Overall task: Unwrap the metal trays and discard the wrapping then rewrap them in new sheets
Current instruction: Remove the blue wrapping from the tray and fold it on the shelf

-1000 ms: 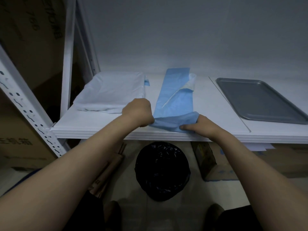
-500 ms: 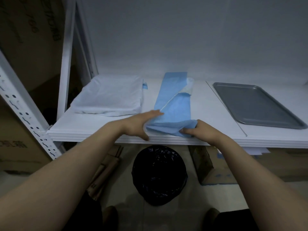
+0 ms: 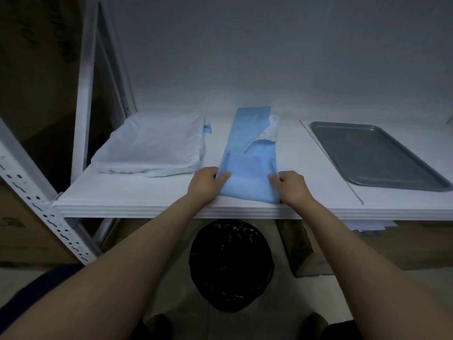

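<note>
A storeroom or supply room — a white shelf (image 3: 147, 195) on slotted steel uprights (image 3: 46, 214), set against a bare grey wall (image 3: 269, 57). Left of the shelf stand printed cardboard cartons (image 3: 29, 77); under it, a black-lined bin (image 3: 231, 263) and brown boxes (image 3: 416, 244); on it, 1 metal tray (image 3: 372, 155) and pale folded sheets (image 3: 154, 143).

ITEM COUNT | metal tray (image 3: 375, 155): 1 | blue sheet (image 3: 247, 175): 1 | white folded bundle (image 3: 152, 143): 1 | left hand (image 3: 206, 184) + right hand (image 3: 291, 186): 2 | white shelf (image 3: 147, 192): 1 | black-lined bin (image 3: 231, 263): 1 | shoe tips (image 3: 157, 323): 2 | cardboard boxes (image 3: 22, 231): count not determinable, partly out of view
</note>
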